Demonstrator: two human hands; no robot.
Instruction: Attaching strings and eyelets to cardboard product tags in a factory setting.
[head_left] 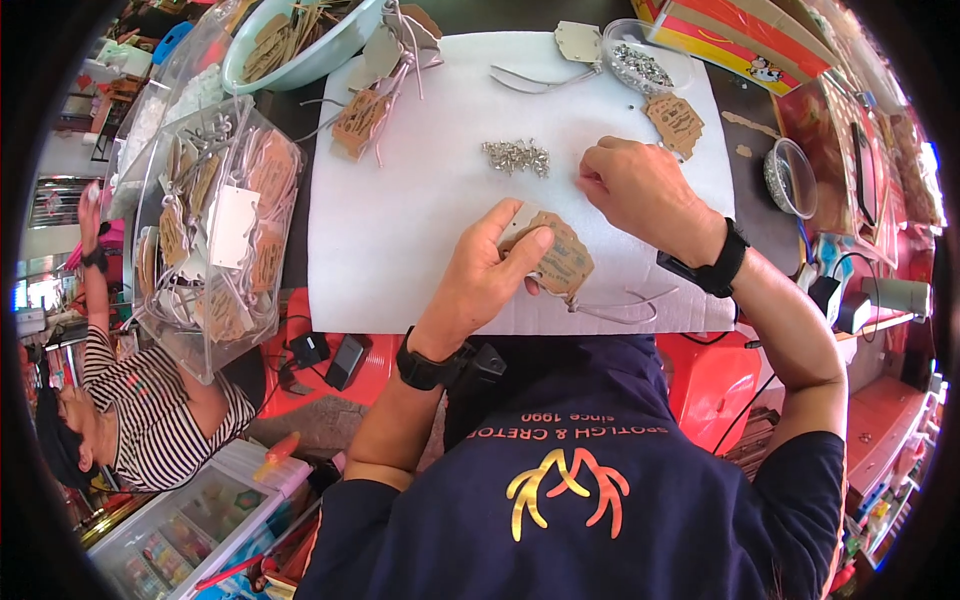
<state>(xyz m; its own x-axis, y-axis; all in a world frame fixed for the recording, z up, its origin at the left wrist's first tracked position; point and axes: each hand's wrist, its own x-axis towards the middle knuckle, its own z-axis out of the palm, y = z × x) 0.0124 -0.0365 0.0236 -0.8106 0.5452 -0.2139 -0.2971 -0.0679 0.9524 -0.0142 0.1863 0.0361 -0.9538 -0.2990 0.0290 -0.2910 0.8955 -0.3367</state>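
My left hand (475,272) is closed on a brown cardboard hang tag (566,264) with a scalloped edge, its thumb pressed on top. A pale tag edge shows behind the brown one, and a grey cord (625,308) trails from it to the right. My right hand (645,190) hovers over the white foam sheet (400,240), fingers curled into a pinch. Whatever it may hold is hidden. Between and beyond the hands lies a small pile of shiny metal pieces (516,157).
Corded tags (360,122) lie at the sheet's far left. Far right are a pale tag (578,42), a tub of metal pieces (640,65) and brown tags (675,122). A clear bin (205,300) of tags stands left, below a pale bowl (300,65). Another person (160,410) is at left.
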